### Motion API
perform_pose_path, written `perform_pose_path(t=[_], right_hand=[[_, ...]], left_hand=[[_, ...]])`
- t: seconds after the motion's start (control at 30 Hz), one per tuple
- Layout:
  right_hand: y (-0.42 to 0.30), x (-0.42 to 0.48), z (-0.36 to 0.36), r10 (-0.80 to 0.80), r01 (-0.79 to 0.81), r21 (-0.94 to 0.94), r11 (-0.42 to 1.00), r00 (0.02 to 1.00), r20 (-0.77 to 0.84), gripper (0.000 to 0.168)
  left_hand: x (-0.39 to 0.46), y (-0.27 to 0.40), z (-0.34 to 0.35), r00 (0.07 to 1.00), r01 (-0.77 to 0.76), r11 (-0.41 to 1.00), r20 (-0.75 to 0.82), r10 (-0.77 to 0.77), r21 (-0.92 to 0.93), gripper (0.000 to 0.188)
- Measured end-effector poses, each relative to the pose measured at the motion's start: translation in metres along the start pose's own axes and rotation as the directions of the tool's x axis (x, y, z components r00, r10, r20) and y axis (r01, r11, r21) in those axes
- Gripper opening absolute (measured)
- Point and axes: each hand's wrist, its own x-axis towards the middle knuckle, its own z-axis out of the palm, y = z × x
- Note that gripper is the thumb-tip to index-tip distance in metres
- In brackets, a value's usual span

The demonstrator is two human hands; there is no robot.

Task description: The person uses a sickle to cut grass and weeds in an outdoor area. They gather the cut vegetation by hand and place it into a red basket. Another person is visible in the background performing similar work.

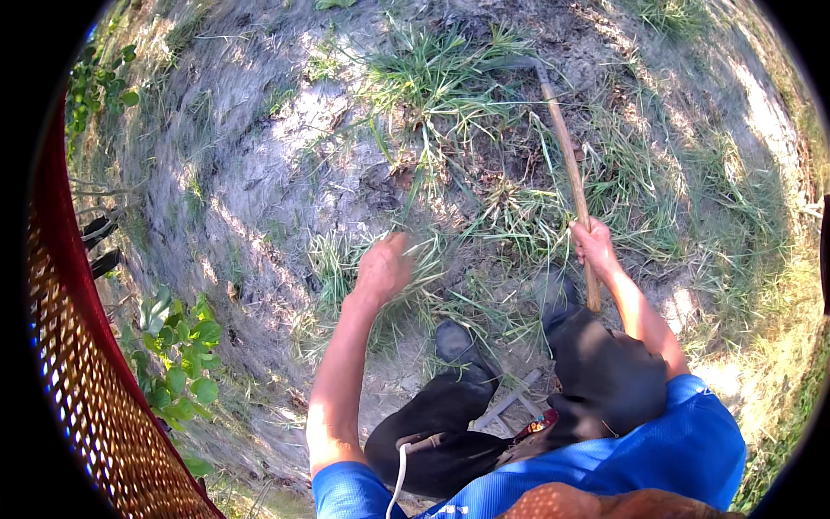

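My right hand (593,246) is closed around the wooden handle (565,143) of a hand hoe or sickle-like tool. Its metal head (522,62) lies at the top, beside a large green grass tuft (428,78), and partly hidden by blades. My left hand (384,266) is blurred, over a pile of pulled grass (331,266) at the left; whether it holds any stalks cannot be told. More loose grass (525,214) lies between my hands.
My shoes (457,340) are on the dry soil below the grass. A low metal frame (509,405) shows between my legs. Leafy shoots (178,363) grow at left. The red-edged woven brim (97,324) covers the left rim.
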Motion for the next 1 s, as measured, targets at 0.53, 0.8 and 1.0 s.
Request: perform_pose_path(t=[0.53, 0.8, 1.0], right_hand=[[-0.013, 0.033, 0.036, -0.057, 0.185, -0.369, 0.911, 0.943, 0.329, 0.028], [-0.01, 0.031, 0.03, -0.049, 0.193, -0.423, 0.885, 0.943, 0.328, 0.028], [-0.042, 0.042, 0.052, -0.005, 0.187, -0.522, 0.832, 0.944, 0.329, 0.031]], left_hand=[[0.299, 0.122, -0.008, 0.825, -0.522, 0.668, 0.112, 0.554, 0.53, 0.038], [0.297, 0.034, -0.041, 0.99, -0.046, 0.616, -0.046, 0.133, 0.786, 0.037], [0.277, -0.015, -0.024, 0.976, 0.024, 0.914, -0.208, 0.067, 0.405, 0.014]])
